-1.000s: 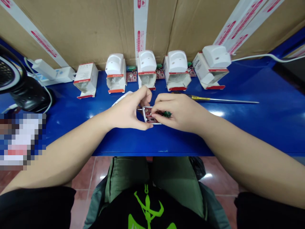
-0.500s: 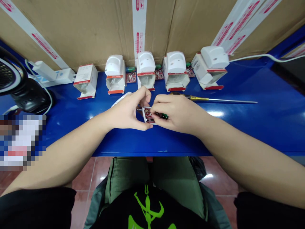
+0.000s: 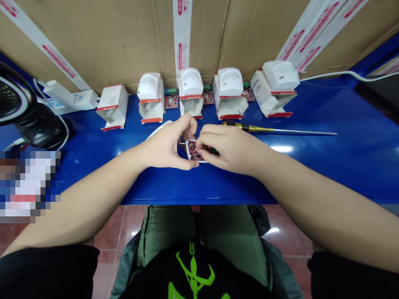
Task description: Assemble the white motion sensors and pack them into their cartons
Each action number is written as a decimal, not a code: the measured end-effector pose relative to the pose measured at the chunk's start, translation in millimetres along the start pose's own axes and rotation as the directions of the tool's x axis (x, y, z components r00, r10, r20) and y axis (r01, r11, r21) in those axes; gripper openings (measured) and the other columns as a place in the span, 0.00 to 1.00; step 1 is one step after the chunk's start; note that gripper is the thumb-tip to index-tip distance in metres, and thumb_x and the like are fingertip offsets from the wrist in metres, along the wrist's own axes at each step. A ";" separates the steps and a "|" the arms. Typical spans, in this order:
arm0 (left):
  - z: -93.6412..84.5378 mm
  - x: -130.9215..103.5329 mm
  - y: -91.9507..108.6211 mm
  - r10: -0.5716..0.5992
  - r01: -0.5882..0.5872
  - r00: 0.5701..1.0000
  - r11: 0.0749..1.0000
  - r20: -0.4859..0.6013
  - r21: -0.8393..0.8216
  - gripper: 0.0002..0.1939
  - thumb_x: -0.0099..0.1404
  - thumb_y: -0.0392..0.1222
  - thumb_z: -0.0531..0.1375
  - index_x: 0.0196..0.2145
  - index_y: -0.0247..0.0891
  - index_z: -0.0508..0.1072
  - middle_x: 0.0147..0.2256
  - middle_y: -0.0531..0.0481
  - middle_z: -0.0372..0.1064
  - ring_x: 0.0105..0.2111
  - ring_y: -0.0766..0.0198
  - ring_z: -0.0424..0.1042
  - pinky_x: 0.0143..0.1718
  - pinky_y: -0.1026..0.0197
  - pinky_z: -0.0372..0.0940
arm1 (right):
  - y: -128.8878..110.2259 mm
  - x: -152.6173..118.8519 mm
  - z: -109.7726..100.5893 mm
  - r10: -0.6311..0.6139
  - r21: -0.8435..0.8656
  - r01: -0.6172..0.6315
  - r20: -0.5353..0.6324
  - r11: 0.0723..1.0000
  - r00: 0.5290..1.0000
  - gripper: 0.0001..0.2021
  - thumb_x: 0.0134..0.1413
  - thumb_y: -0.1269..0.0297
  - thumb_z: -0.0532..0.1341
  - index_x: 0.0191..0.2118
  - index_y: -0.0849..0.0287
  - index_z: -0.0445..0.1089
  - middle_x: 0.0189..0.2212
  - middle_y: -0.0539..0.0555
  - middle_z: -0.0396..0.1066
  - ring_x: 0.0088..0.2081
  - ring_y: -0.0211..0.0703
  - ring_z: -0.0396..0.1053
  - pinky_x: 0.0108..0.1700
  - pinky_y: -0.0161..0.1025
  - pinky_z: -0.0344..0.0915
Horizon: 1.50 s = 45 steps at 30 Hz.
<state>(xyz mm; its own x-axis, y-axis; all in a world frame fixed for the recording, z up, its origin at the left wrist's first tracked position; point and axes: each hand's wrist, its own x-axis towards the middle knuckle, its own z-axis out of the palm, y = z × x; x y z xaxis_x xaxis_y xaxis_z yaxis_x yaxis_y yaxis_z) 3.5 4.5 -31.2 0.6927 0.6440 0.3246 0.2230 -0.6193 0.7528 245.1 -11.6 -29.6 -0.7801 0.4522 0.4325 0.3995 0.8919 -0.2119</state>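
Observation:
My left hand [image 3: 170, 145] grips the left end of a small white detector housing [image 3: 188, 150], thumb along the near edge and fingers at the far side. Inside the housing sits a red circuit board [image 3: 193, 153] with small parts on it. My right hand [image 3: 229, 145] reaches over the board from the right, its thumb and forefinger pinched together at the board. What they pinch is too small to tell. Part of something green peeks out under the right fingers. A white cover [image 3: 159, 128] lies on the table, partly hidden behind my left hand.
Several open detector boxes stand along the back, most topped with white detectors [image 3: 190, 81], red boards [image 3: 171, 101] between them. A yellow-handled screwdriver [image 3: 264, 129] lies beyond my right hand. At left are a black fan [image 3: 37, 124], a power strip [image 3: 79, 101] and an empty-topped box [image 3: 112, 101].
My right fingers have shifted very slightly over the board. The left hand and the housing stay almost in place.

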 end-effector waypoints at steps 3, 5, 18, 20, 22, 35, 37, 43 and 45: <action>-0.1 0.3 -0.7 0.001 -0.001 1.000 1.000 -0.005 -0.011 0.29 0.55 0.45 0.76 0.43 0.45 0.61 0.35 0.57 0.70 0.34 0.62 0.73 0.37 0.59 0.70 | -1.3 -0.8 1.8 -0.073 -0.173 0.073 0.002 0.982 0.997 0.16 0.79 0.67 0.52 0.41 0.62 0.76 0.37 0.59 0.75 0.38 0.47 0.70 0.43 0.43 0.68; -0.5 0.6 -1.0 -0.002 0.002 1.000 1.000 -0.007 -0.002 0.30 0.54 0.45 0.77 0.43 0.45 0.61 0.35 0.57 0.69 0.33 0.63 0.71 0.36 0.59 0.69 | -2.0 -1.3 2.8 -0.107 -0.265 0.110 0.024 0.958 0.994 0.18 0.81 0.67 0.50 0.42 0.64 0.77 0.37 0.59 0.74 0.38 0.48 0.69 0.42 0.44 0.67; -1.1 0.2 -1.1 -0.014 0.013 1.000 1.000 -0.004 -0.017 0.30 0.55 0.44 0.77 0.43 0.45 0.60 0.36 0.56 0.71 0.35 0.62 0.75 0.35 0.60 0.70 | -3.3 -1.9 6.3 0.002 -0.152 -0.003 -0.005 0.988 1.000 0.17 0.79 0.67 0.52 0.43 0.65 0.78 0.38 0.61 0.77 0.41 0.50 0.74 0.45 0.46 0.69; -1.0 -0.2 -1.4 -0.016 0.016 1.000 1.000 -0.008 -0.013 0.30 0.55 0.45 0.77 0.43 0.45 0.60 0.37 0.55 0.72 0.35 0.62 0.75 0.36 0.59 0.71 | -5.1 -1.3 5.0 0.018 -0.108 -0.019 -0.013 0.994 1.000 0.16 0.78 0.68 0.53 0.43 0.65 0.79 0.38 0.61 0.77 0.40 0.50 0.73 0.44 0.45 0.68; -0.8 -0.3 -1.6 -0.015 0.015 1.000 1.000 -0.012 -0.011 0.30 0.55 0.45 0.77 0.43 0.45 0.60 0.36 0.55 0.72 0.35 0.62 0.75 0.35 0.59 0.71 | -6.6 -0.8 3.8 0.037 -0.075 -0.039 -0.015 0.996 0.999 0.16 0.76 0.68 0.54 0.42 0.64 0.79 0.37 0.60 0.77 0.39 0.49 0.73 0.43 0.44 0.67; -0.2 0.3 -2.3 0.012 -0.012 1.000 1.000 0.004 0.017 0.29 0.56 0.47 0.76 0.43 0.45 0.61 0.37 0.55 0.73 0.35 0.62 0.75 0.35 0.59 0.71 | -6.2 2.0 -0.8 0.215 0.117 -0.219 0.040 0.969 0.976 0.07 0.65 0.66 0.59 0.36 0.58 0.74 0.33 0.55 0.74 0.36 0.45 0.67 0.41 0.42 0.62; -0.2 0.0 -1.7 0.010 -0.010 1.000 1.000 0.005 0.027 0.29 0.56 0.48 0.76 0.43 0.45 0.61 0.38 0.55 0.73 0.35 0.62 0.75 0.36 0.59 0.72 | -6.4 2.5 -1.9 0.231 0.138 -0.237 0.056 0.962 0.971 0.07 0.64 0.67 0.59 0.35 0.58 0.74 0.33 0.55 0.73 0.36 0.44 0.67 0.41 0.41 0.62; -0.1 -0.2 -0.7 0.017 -0.017 1.000 0.999 0.005 0.029 0.29 0.56 0.49 0.76 0.43 0.45 0.62 0.38 0.55 0.73 0.36 0.61 0.76 0.37 0.58 0.73 | -4.7 4.1 -2.3 0.262 0.238 -0.274 0.081 0.932 0.962 0.04 0.60 0.68 0.61 0.34 0.58 0.73 0.32 0.54 0.74 0.34 0.42 0.69 0.41 0.41 0.63; -0.2 -0.4 -0.3 0.015 -0.015 1.000 0.999 0.005 0.031 0.29 0.56 0.49 0.77 0.43 0.45 0.62 0.38 0.55 0.73 0.36 0.61 0.76 0.38 0.58 0.73 | -3.9 4.5 -2.0 0.266 0.254 -0.278 0.081 0.926 0.961 0.04 0.59 0.68 0.62 0.33 0.58 0.73 0.32 0.53 0.74 0.33 0.42 0.69 0.41 0.41 0.64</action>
<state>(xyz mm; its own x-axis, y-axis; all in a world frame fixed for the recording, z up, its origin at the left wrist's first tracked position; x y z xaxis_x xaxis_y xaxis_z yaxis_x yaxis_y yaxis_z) 3.0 4.6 -31.4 0.6994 0.6326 0.3327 0.2337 -0.6423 0.7300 241.0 -13.1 -25.1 -0.6818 0.6724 0.2882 0.4647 0.7023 -0.5393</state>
